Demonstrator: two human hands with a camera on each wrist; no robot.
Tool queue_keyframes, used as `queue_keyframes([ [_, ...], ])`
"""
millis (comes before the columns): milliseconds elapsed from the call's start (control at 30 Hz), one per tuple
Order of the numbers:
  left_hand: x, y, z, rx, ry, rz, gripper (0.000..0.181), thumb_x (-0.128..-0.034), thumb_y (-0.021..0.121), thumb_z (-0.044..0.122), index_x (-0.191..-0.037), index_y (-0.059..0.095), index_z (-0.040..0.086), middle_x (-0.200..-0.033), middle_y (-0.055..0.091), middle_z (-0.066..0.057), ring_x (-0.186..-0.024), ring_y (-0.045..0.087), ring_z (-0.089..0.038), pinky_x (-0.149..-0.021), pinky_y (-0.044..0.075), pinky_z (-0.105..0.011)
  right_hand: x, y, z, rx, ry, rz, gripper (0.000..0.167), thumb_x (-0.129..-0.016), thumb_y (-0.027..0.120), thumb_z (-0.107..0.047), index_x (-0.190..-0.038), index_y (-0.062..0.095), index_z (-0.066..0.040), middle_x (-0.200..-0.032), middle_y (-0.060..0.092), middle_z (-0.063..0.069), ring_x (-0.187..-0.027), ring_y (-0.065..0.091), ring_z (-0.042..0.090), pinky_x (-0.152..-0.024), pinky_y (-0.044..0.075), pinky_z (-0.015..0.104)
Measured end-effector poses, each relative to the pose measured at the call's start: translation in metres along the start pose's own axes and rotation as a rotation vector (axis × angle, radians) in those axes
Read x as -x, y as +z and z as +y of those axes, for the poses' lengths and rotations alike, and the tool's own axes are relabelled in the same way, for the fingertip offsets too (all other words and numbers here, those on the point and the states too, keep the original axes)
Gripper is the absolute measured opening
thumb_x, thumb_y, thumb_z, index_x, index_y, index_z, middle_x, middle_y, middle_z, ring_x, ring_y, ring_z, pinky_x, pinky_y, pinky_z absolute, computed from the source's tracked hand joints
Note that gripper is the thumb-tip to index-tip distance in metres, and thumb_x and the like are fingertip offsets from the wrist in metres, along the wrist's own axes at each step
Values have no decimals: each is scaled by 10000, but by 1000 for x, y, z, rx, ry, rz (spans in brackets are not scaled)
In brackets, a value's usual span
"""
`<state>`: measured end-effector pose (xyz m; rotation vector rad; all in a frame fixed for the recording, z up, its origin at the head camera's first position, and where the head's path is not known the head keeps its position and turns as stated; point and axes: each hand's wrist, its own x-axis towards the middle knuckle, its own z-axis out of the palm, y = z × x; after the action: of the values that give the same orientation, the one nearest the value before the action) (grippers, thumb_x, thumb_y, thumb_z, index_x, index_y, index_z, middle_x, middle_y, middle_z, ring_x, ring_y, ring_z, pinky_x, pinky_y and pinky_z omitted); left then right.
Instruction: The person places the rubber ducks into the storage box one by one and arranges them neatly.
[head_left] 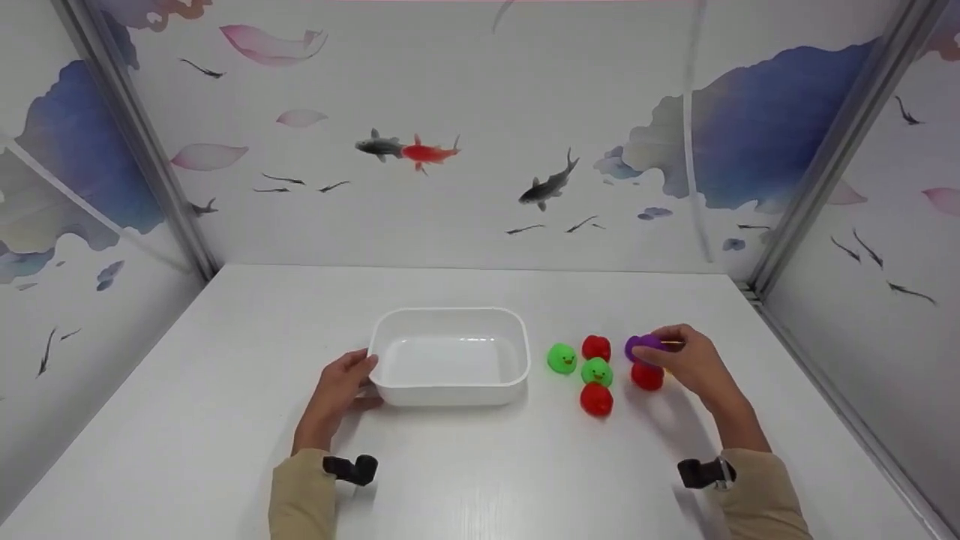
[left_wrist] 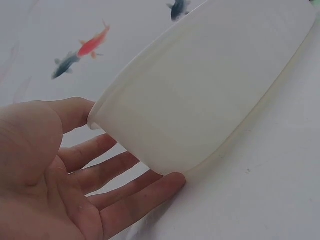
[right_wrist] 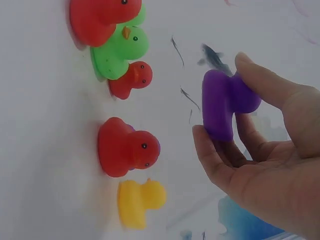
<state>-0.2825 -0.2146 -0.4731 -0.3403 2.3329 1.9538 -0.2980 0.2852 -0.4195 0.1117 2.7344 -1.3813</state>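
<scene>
In the head view my left hand (head_left: pixel 339 386) holds the left end of a white plastic basin (head_left: pixel 450 395). Its thumb meets the rim, and the fingers lie along the end wall and bottom corner (left_wrist: pixel 165 145). My right hand (head_left: pixel 694 364) pinches a purple rubber duck (right_wrist: pixel 218 105) between thumb and fingers, lifted off the table. Below it stands a red duck (head_left: pixel 646 376), with a sliver of purple behind it in the right wrist view. A yellow duck (right_wrist: pixel 141 202) stands beside that red one, mostly hidden by my hand in the head view.
Between basin and right hand stand two green ducks (head_left: pixel 562 358) and two more red ducks (head_left: pixel 596 400), close together. All rest on a white table (head_left: pixel 465 480). Printed panels (head_left: pixel 465 217) rise at the back and both sides. A black wrist camera (head_left: pixel 705 474) sits on each sleeve.
</scene>
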Motion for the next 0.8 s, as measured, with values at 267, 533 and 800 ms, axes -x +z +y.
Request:
queue_keyframes([
  [267, 0, 0, -2, 28, -5, -1, 557, -1028, 556, 375, -1486, 452, 77, -1435, 558, -201, -1269, 585, -334, -911, 618, -376, 0, 17, -9, -30, -58, -5, 659, -896, 735, -439, -1370, 477, -62, -1417, 492, 217, -1310, 471, 390, -1081, 522, 480],
  [533, 0, 0, -1, 49, 11, 1, 505, -1045, 531, 316, -1470, 462, 53, -1404, 573, -213, -1225, 612, -330, -875, 627, -374, 0, 32, -17, -90, -150, -3, 580, -950, 663, -435, -1390, 512, -89, -1417, 535, 199, -1323, 525, 370, -1148, 457, 478],
  [800, -1, 2, -1, 50, 5, 7, 503, -1045, 530, 318, -1473, 463, 62, -1416, 566, -210, -1267, 585, -352, -894, 624, -385, -7, 46, -27, -158, -147, -91, 546, -968, 641, -386, -1430, 519, -122, -1475, 492, 199, -1316, 557, 375, -1110, 476, 435],
])
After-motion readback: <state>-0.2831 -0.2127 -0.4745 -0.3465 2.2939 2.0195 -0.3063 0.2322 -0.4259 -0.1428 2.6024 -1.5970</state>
